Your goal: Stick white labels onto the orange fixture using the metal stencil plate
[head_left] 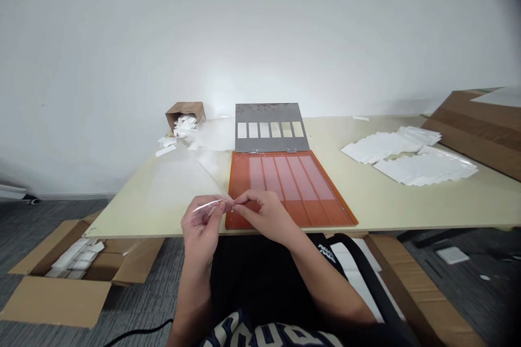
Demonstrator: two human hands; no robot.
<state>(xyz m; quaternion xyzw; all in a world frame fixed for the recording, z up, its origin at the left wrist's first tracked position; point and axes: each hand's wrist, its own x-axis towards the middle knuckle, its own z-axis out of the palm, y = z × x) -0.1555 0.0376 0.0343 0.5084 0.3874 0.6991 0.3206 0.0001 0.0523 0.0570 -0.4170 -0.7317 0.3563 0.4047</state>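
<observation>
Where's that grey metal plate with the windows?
Head view: the grey plate stands far mid-table, hinged behind the orange board, right of the tipped brown box.

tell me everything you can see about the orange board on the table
The orange board lies flat on the cream table by the front edge. Pale long strips run side by side along it. A grey metal plate with six small windows stands hinged open at its far edge. The right hand, pinching clear film, covers its near left corner.

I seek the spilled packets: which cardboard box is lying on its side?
The small brown box on the table, far left: its mouth faces sideways and white packets spill out. The bigger box sits upright on the floor.
</observation>
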